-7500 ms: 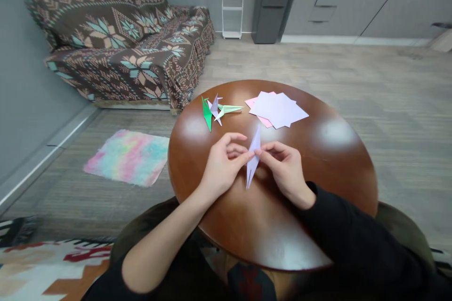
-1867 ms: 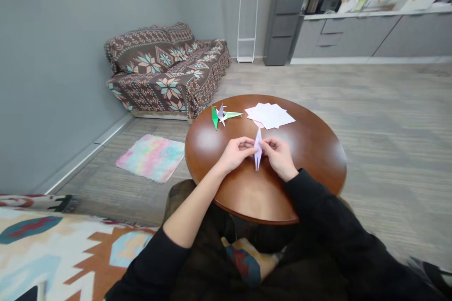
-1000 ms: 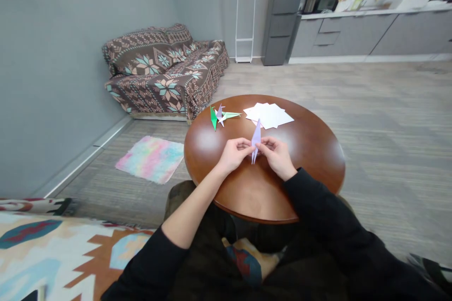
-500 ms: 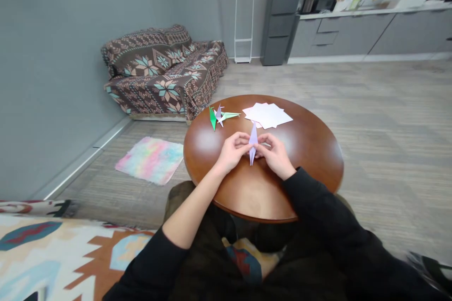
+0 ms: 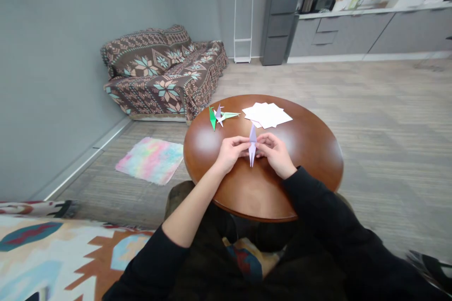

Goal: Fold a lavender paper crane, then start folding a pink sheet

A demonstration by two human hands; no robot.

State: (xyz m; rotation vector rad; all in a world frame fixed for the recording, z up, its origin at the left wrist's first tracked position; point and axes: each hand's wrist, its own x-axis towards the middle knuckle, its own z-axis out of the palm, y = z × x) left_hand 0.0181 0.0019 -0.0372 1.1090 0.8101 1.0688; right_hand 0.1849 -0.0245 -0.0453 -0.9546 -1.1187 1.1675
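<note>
Between my two hands, above the round brown table, is a folded piece of lilac origami paper, long and narrow, with a pointed top and a split lower end. My left hand pinches its left edge between thumb and fingers. From the other side my right hand grips the right edge, with the thumb in front near the paper's middle. Some fingertips are hidden behind the paper.
Folded paper cranes, one green and one lilac among them, sit at the table's far left. A stack of paper sheets lies at its far edge. Beyond stand a covered sofa and a pastel rug.
The lilac paper's top has tipped slightly down and left, and its lower half now shows a narrower, creased shape. Both hands keep hold, the left fingers a little straighter.
</note>
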